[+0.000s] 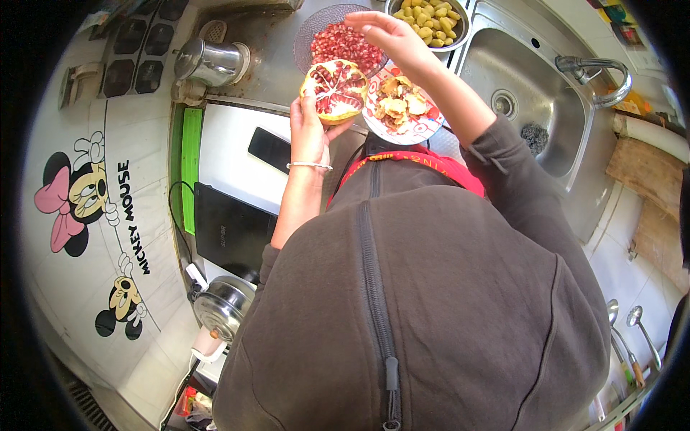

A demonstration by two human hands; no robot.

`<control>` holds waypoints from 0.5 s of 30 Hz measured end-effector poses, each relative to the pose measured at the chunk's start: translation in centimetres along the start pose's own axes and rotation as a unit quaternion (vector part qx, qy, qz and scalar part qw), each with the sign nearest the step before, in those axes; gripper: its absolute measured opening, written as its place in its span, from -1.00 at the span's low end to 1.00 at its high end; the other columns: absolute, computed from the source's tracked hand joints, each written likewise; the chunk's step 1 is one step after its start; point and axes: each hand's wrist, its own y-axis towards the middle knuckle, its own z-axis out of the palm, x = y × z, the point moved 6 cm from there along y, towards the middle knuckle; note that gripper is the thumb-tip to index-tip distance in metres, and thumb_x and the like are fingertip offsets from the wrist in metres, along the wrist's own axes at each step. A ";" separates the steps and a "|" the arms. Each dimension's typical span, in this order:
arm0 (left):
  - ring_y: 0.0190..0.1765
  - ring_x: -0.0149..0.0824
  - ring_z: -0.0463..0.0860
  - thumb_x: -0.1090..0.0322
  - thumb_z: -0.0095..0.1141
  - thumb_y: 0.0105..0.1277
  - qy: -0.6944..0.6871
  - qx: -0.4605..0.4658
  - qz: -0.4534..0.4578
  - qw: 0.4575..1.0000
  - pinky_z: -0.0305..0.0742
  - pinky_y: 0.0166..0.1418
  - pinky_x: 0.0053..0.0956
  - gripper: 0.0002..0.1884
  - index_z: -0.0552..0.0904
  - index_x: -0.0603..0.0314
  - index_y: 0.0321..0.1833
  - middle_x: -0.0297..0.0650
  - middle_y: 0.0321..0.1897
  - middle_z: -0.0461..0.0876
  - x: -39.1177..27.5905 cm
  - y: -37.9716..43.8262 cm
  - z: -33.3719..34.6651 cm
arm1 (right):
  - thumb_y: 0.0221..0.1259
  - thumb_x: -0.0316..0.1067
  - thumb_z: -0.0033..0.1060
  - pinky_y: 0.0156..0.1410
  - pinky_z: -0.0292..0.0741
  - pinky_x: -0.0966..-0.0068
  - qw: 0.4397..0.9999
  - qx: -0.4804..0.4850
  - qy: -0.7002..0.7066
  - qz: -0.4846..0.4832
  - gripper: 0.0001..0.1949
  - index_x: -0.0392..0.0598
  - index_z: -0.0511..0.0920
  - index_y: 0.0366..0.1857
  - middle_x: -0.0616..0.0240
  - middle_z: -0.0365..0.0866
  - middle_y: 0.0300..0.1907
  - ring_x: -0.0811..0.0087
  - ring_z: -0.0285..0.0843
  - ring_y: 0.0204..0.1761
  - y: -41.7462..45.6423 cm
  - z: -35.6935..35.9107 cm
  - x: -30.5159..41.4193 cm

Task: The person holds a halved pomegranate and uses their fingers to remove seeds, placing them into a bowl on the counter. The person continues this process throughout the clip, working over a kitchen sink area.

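My left hand [311, 121] holds a cut pomegranate half [335, 90] with its red seeds facing up. Beyond the fruit is a ridged glass bowl [311, 27] with a heap of loose pomegranate seeds [345, 46]. Over the right part of that bowl, my right hand [383, 35] is raised with its fingers extended and nothing visible in it. Peel and membrane scraps [399, 103] lie on a patterned plate [401, 134], just right of the pomegranate half and close to my body.
A metal bowl of green oval fruits [428, 21] stands beside a steel sink [531, 70] with a faucet [604, 81]. To the left are a lidded metal pot [207, 62], a smartphone [269, 150] and a black appliance [232, 229]. Another metal pot [223, 307] stands at lower left.
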 end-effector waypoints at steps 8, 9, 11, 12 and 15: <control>0.21 0.00 0.76 -0.13 -0.21 0.68 0.006 0.021 -0.019 1.000 0.83 0.08 -0.04 -0.40 0.35 0.21 0.50 0.02 0.28 0.63 -0.6 0.3 0.3 | 0.28 -0.38 0.41 0.06 0.64 0.30 0.931 0.083 -0.334 -0.117 -0.76 0.17 0.82 -0.01 0.25 0.72 -0.14 0.22 0.73 -0.09 -7.5 2.6 4.4; 0.21 -0.01 0.76 -0.11 -0.21 0.68 0.005 0.027 -0.022 0.999 0.83 0.09 -0.04 -0.41 0.35 0.21 0.50 0.02 0.28 0.63 -0.7 0.3 0.4 | 0.27 -0.38 0.41 0.06 0.64 0.29 0.924 0.083 -0.353 -0.121 -0.73 0.19 0.82 0.01 0.25 0.71 -0.12 0.21 0.72 -0.10 -7.7 2.8 4.5; 0.21 -0.01 0.75 -0.09 -0.22 0.69 0.002 0.038 -0.027 0.999 0.83 0.10 -0.04 -0.43 0.35 0.21 0.50 0.01 0.29 0.63 -1.0 0.2 0.7 | 0.30 -0.34 0.40 0.03 0.64 0.31 0.900 0.091 -0.396 -0.158 -0.73 0.25 0.80 0.05 0.32 0.69 -0.10 0.25 0.73 -0.09 -7.8 2.9 4.5; 0.21 -0.01 0.76 -0.08 -0.22 0.69 0.014 0.037 -0.023 0.999 0.83 0.10 -0.04 -0.44 0.35 0.22 0.49 0.01 0.28 0.63 -1.2 0.2 0.8 | 0.31 -0.33 0.40 0.02 0.64 0.32 0.887 0.094 -0.416 -0.177 -0.72 0.28 0.79 0.06 0.36 0.68 -0.09 0.27 0.73 -0.09 -7.8 3.2 4.7; 0.20 -0.02 0.76 -0.06 -0.20 0.68 0.042 0.036 -0.011 0.998 0.83 0.09 -0.05 -0.46 0.36 0.22 0.45 0.01 0.26 0.64 -1.7 -0.2 1.4 | 0.29 -0.33 0.38 0.03 0.65 0.27 0.861 0.115 -0.460 -0.184 -0.71 0.26 0.76 0.07 0.35 0.65 -0.06 0.22 0.72 -0.07 -8.0 3.4 5.2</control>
